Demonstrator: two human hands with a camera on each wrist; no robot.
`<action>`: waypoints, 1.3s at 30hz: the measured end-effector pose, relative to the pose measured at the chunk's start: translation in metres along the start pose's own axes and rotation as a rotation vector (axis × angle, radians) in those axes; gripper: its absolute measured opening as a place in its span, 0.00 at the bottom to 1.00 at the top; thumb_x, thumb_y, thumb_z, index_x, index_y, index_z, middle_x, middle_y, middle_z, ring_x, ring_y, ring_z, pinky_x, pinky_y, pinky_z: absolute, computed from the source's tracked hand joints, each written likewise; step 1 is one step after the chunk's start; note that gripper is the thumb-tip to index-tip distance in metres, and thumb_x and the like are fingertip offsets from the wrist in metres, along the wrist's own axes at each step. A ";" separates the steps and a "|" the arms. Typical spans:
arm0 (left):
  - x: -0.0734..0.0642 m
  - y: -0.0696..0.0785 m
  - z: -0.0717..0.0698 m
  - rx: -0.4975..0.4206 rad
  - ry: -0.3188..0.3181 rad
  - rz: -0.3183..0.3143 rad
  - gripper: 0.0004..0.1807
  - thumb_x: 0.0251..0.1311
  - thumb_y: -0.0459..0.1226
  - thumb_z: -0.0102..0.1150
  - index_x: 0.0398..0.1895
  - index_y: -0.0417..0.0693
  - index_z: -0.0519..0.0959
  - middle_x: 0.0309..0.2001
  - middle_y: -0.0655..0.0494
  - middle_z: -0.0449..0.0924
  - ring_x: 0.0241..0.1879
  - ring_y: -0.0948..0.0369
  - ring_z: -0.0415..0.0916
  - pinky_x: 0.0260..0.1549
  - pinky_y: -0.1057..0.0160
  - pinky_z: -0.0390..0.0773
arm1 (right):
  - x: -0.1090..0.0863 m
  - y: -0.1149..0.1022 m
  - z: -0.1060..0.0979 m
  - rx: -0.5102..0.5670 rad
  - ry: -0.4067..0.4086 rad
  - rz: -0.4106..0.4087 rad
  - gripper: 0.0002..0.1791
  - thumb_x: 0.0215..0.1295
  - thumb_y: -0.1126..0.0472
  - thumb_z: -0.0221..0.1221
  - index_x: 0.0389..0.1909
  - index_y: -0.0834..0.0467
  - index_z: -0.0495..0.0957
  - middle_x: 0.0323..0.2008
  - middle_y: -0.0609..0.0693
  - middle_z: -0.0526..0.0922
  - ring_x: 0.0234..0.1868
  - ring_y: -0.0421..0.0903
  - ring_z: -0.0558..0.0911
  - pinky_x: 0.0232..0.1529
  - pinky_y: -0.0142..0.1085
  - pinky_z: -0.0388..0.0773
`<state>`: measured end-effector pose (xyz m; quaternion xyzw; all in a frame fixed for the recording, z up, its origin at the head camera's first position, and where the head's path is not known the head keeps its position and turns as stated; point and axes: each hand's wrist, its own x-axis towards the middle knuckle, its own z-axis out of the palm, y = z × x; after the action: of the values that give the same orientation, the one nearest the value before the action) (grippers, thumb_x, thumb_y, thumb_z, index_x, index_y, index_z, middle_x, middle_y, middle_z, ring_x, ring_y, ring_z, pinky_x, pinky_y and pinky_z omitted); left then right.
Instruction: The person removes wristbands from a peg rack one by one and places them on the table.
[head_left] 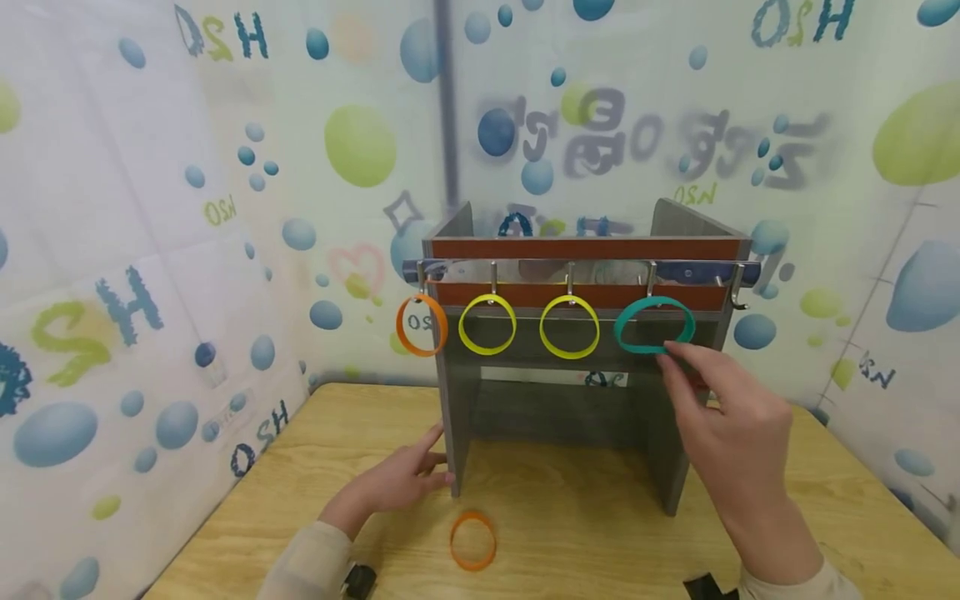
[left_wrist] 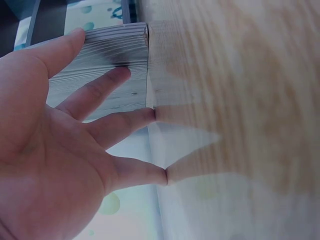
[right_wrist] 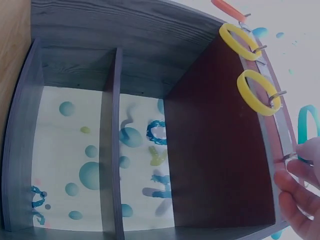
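Note:
My right hand (head_left: 738, 417) pinches the lower edge of a teal wristband (head_left: 637, 349) between thumb and forefinger. The band's top is at the fourth hook (head_left: 652, 277) of a metal rail; the right wrist view cuts the band (right_wrist: 302, 125) off at the edge. Fingers spread, my left hand (head_left: 401, 479) lies against the left side panel (head_left: 453, 417) of a grey wooden shelf stand. In the left wrist view, two fingertips of this hand (left_wrist: 65, 145) touch the tabletop. An orange wristband (head_left: 472, 567) lies flat on the table near it.
An orange wristband (head_left: 401, 327) and two yellow wristbands (head_left: 487, 351) hang from the hooks to the left. The far right hook (head_left: 738, 292) is bare. The stand sits on a wooden table (head_left: 360, 408), with printed curtains (head_left: 225, 167) behind.

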<state>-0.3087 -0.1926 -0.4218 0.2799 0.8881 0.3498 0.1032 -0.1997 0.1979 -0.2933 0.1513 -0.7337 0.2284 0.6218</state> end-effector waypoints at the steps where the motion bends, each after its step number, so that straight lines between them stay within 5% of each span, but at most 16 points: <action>1: 0.000 0.000 0.000 -0.002 0.000 -0.002 0.52 0.77 0.50 0.61 0.89 0.53 0.38 0.71 0.35 0.77 0.70 0.34 0.76 0.72 0.32 0.69 | 0.000 -0.001 0.000 0.003 -0.002 -0.010 0.15 0.73 0.52 0.68 0.48 0.60 0.91 0.35 0.57 0.93 0.29 0.47 0.86 0.37 0.15 0.68; 6: -0.002 -0.003 0.001 -0.013 -0.001 -0.006 0.52 0.77 0.49 0.61 0.89 0.51 0.38 0.71 0.34 0.77 0.70 0.32 0.75 0.72 0.32 0.69 | 0.000 -0.010 0.001 0.026 -0.029 -0.087 0.26 0.80 0.42 0.59 0.44 0.60 0.92 0.33 0.54 0.93 0.27 0.46 0.87 0.32 0.18 0.72; 15: -0.002 -0.007 -0.001 -0.010 0.011 -0.024 0.51 0.77 0.51 0.61 0.90 0.60 0.38 0.72 0.37 0.77 0.71 0.34 0.75 0.73 0.31 0.67 | -0.008 -0.034 0.012 0.158 -0.168 -0.251 0.25 0.82 0.43 0.55 0.41 0.57 0.92 0.37 0.47 0.94 0.31 0.43 0.92 0.34 0.27 0.85; 21: -0.001 -0.006 -0.003 -0.003 0.014 -0.006 0.51 0.77 0.51 0.60 0.89 0.62 0.37 0.71 0.38 0.77 0.71 0.34 0.75 0.73 0.32 0.67 | -0.036 -0.041 0.033 0.302 -0.317 -0.345 0.20 0.83 0.48 0.55 0.40 0.53 0.91 0.35 0.43 0.92 0.29 0.36 0.89 0.30 0.25 0.83; 27: -0.001 -0.004 -0.002 -0.004 0.012 -0.006 0.50 0.78 0.51 0.59 0.89 0.62 0.37 0.72 0.39 0.78 0.71 0.34 0.75 0.73 0.32 0.68 | -0.070 -0.034 0.051 0.392 -0.453 -0.325 0.13 0.80 0.52 0.61 0.38 0.52 0.90 0.33 0.40 0.91 0.26 0.29 0.82 0.29 0.17 0.76; 31: -0.001 -0.002 -0.002 -0.004 0.008 -0.003 0.51 0.78 0.50 0.60 0.89 0.61 0.37 0.71 0.39 0.78 0.70 0.34 0.76 0.73 0.33 0.69 | -0.092 -0.028 0.052 0.402 -0.569 -0.335 0.01 0.68 0.60 0.72 0.36 0.51 0.90 0.31 0.39 0.91 0.24 0.25 0.77 0.27 0.14 0.71; 35: 0.000 -0.001 -0.002 0.011 0.009 -0.001 0.51 0.78 0.51 0.60 0.90 0.60 0.37 0.71 0.39 0.78 0.70 0.36 0.76 0.74 0.34 0.69 | -0.109 -0.020 0.044 0.401 -0.819 -0.236 0.07 0.62 0.64 0.75 0.36 0.49 0.90 0.32 0.38 0.91 0.26 0.21 0.76 0.26 0.16 0.71; 39: 0.001 -0.002 -0.001 0.008 0.007 -0.017 0.51 0.77 0.51 0.60 0.89 0.63 0.37 0.71 0.40 0.78 0.71 0.37 0.76 0.75 0.34 0.67 | -0.114 -0.016 0.042 0.404 -1.050 -0.076 0.02 0.68 0.60 0.71 0.38 0.48 0.91 0.33 0.36 0.91 0.29 0.21 0.77 0.28 0.22 0.75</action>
<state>-0.3106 -0.1940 -0.4229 0.2715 0.8921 0.3464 0.1020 -0.2061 0.1557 -0.4081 0.3871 -0.8803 0.2360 0.1399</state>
